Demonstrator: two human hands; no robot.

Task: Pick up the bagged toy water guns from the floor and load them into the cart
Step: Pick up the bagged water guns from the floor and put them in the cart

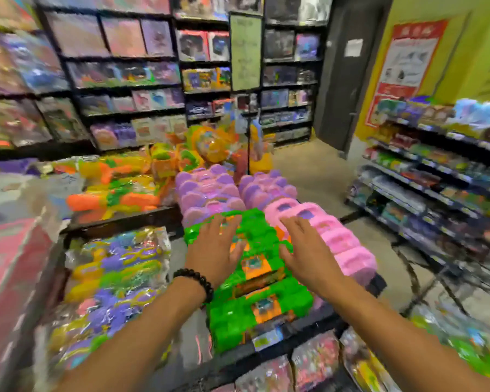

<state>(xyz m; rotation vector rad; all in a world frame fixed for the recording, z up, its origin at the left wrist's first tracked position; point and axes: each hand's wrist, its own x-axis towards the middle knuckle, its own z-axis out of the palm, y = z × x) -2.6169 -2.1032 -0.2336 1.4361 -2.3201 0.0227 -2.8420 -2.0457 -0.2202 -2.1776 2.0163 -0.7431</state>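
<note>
Seen from the person's head, looking forward and down, in a blurred picture of a toy shop aisle. Nearest, two bare forearms reach out from the bottom edge. The left hand (214, 250), with a dark beaded bracelet (196, 281) at the wrist, lies flat with fingers spread and straight on a row of bright green toy packs (255, 281); the right hand (304, 248) is spread the same way, fingers straight, across the seam between the green row and a row of pink packs (334, 236) just beside it on the right. Neither hand grips anything — they look to be pressing or steadying the stacked rows, perhaps to keep them from sliding. These rows sit on a raised dark platform (280, 343), which may be the cart, though its shape is too blurred to tell. To the near left, lower down, lie clear bags of purple and yellow water guns (116, 278), and a little farther left more bagged guns in orange and green (116, 193); whether they rest on the floor or a low shelf is unclear. Beyond the hands, two rows of lilac packs (210, 190) carry on from the near ones, then a heap of orange and yellow toys (210, 145). Far off, dark shelves (125, 89) of boxed toys fill the back wall — and a shelf of goods (436, 171) runs along the right. Judging by the bags still lying at the left, the loading seems unfinished.
</note>
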